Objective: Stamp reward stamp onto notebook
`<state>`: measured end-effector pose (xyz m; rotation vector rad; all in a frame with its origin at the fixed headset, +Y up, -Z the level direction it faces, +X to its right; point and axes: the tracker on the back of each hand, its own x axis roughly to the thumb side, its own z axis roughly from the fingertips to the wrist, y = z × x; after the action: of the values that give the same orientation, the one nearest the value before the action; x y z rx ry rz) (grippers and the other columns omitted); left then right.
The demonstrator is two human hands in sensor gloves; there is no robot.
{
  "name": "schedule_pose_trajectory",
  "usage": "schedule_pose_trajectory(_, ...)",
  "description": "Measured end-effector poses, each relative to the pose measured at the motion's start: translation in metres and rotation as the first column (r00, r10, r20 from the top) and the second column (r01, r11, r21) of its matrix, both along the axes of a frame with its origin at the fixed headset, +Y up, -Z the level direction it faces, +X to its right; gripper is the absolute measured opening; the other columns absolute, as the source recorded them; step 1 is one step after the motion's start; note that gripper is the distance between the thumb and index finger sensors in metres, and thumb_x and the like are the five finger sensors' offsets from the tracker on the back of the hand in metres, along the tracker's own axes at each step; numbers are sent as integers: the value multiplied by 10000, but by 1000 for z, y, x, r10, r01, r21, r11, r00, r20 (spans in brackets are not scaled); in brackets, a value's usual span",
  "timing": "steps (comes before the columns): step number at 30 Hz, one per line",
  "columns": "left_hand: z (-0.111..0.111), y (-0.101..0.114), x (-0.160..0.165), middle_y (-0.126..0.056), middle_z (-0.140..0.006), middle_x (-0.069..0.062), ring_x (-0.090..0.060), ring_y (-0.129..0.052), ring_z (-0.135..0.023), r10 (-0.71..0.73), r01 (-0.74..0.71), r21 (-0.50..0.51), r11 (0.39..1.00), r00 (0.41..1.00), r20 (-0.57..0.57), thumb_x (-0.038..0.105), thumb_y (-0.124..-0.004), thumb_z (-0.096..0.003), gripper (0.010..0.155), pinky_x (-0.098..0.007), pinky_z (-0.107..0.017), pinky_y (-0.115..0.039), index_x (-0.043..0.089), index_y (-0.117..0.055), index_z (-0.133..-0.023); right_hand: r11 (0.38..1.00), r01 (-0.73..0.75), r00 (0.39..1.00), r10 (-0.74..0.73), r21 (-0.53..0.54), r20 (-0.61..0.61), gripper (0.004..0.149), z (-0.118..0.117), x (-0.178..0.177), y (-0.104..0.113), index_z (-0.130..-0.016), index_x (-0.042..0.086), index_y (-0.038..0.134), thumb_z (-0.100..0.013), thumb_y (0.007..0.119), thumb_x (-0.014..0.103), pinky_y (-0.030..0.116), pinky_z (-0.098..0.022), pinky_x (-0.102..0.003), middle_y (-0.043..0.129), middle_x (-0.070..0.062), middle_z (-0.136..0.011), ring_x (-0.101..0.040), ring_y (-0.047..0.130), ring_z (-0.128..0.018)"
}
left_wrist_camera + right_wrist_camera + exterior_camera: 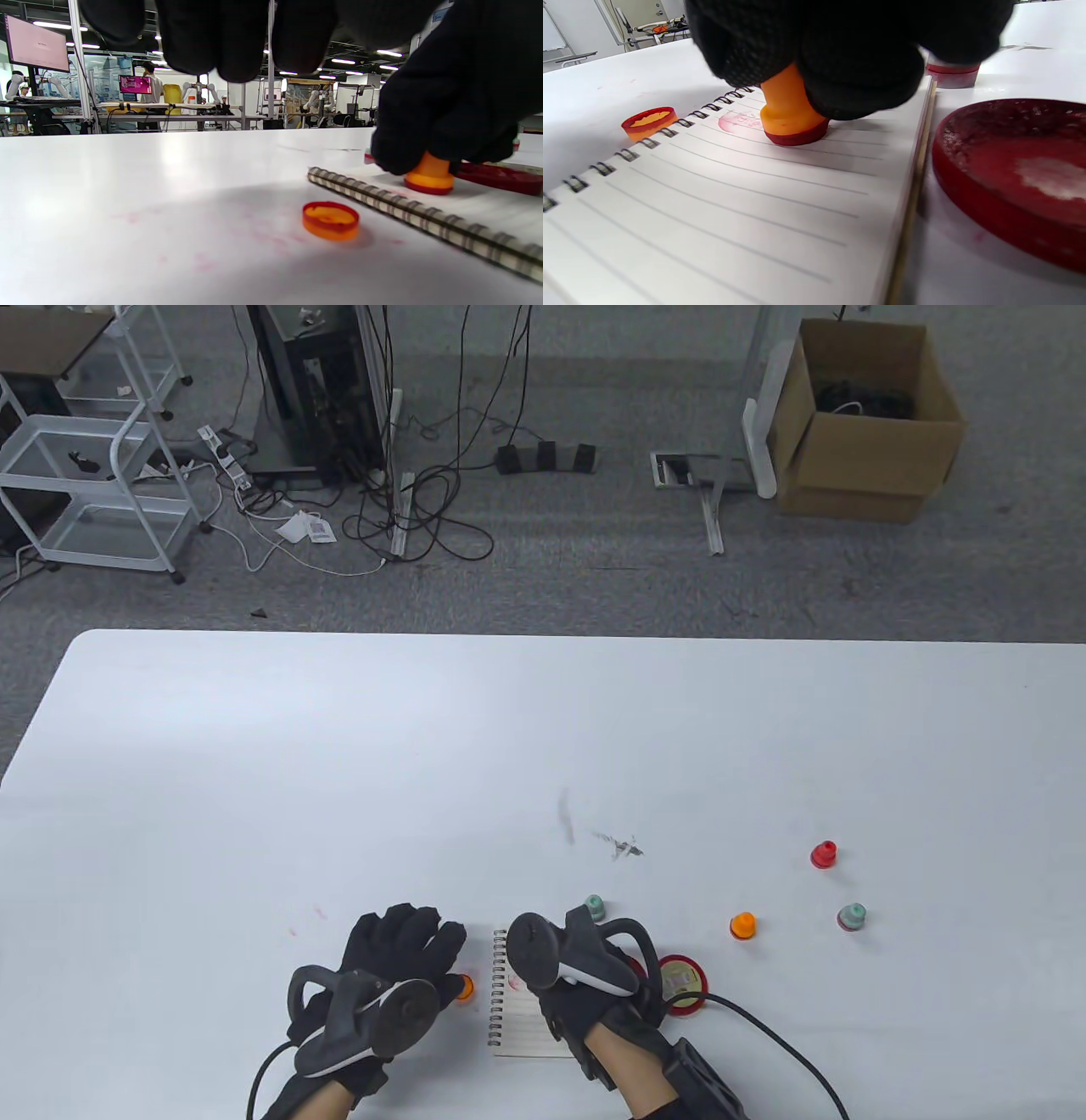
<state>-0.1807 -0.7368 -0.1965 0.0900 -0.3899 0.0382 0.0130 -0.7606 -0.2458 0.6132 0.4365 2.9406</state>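
— Where was the left hand [394, 959]?

— At seven o'clock on the table [254, 746], fingers spread and gripping nothing, as far as I could see. Just beyond it lay the orange cap [331, 220], a shallow translucent ring with a red rim, close to the pad's wire coil.

— And the stamp [789, 114]?

— Standing upright on the lined notebook [721, 220] at six o'clock, its red face flat on the paper, beside a faint pink print [740, 120]. The right hand [585, 984] pinched its smooth, waisted orange stem from above.

— How should it have been pressed?

— Straight down, I'd judge, evenly, no rocking, then lifted cleanly; the thin paper could smear or lift.

— Further right?

— A round red ink pad [1014, 178] touching the notebook's edge, its surface wet-looking and grainy. Small capped stamps stood around three o'clock.
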Motion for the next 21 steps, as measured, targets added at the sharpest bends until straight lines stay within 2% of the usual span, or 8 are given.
schedule_pose_trajectory(21, 0, 0, 0, -749, -1112, -42, -358, -747, -1044, -3, 3, -3, 1000, 1000, 1, 565, -711, -464, 615, -615, -787, -631, 343, -742, -1037, 997, -68, 998, 67, -49, -10, 465, -3, -7, 2, -806, 154, 850, -351, 832, 247, 827, -251, -318, 932, -188, -630, -210, 960, -308)
